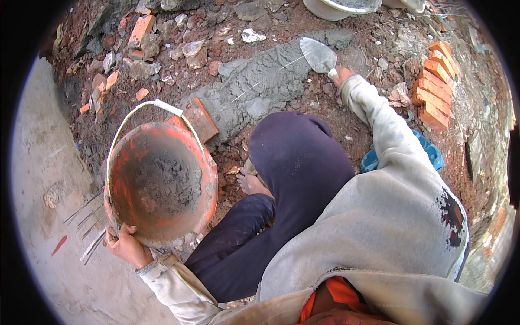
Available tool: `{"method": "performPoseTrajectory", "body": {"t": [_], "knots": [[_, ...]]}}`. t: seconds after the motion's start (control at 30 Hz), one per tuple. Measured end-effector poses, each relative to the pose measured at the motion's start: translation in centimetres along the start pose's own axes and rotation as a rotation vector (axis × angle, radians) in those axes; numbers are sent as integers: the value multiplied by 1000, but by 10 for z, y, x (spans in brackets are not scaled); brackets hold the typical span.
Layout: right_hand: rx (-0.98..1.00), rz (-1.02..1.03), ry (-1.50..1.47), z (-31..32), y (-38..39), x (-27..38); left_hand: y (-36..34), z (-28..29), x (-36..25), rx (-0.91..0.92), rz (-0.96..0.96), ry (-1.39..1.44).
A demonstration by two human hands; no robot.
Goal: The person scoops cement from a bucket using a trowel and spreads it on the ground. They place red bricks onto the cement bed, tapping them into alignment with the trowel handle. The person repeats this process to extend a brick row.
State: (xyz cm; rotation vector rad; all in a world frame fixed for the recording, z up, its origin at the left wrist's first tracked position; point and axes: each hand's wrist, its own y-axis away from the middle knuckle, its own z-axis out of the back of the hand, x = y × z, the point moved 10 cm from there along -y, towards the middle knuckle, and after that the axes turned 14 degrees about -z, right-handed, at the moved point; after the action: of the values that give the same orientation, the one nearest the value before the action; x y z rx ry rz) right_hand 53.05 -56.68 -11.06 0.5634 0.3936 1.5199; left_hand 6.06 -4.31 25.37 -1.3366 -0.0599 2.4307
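Observation:
My left hand (129,247) grips the near rim of an orange bucket (208,208), which is tipped so its inside faces up at me. Grey mortar (168,176) coats its bottom and walls, and its pale wire handle (169,108) arches over the far side. Out to the far right, my right hand (342,76) is closed round the handle of a trowel (318,54). The trowel's mortar-smeared blade lies at the edge of a spread bed of wet mortar (260,86). A thin string (246,92) runs along that bed. One brick (201,120) rests at the bed's left end, partly behind the bucket.
Several orange bricks (435,89) are stacked at the right. A blue plastic thing (430,149) sits below my right arm. White tubs (338,10) stand at the far edge. Broken bricks and stones (143,70) litter the soil; metal rods (93,246) stick out beside the concrete wall (46,179).

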Motion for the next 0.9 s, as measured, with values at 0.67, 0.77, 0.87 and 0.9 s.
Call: {"method": "performPoseTrajectory", "body": {"t": [0.67, 0.77, 0.87, 0.9], "knots": [[846, -338, -1499, -59, 17, 21, 6, -13, -27, 49, -28, 28], [638, -436, -1180, -53, 49, 28, 10, -20, -25, 49, -11, 70], [621, -150, -661, -55, 54, -1, 9, -22, -32, 78, -72, -10], [554, 12, -409, -38, 64, -8, 12, -20, -27, 47, -53, 53]]}}
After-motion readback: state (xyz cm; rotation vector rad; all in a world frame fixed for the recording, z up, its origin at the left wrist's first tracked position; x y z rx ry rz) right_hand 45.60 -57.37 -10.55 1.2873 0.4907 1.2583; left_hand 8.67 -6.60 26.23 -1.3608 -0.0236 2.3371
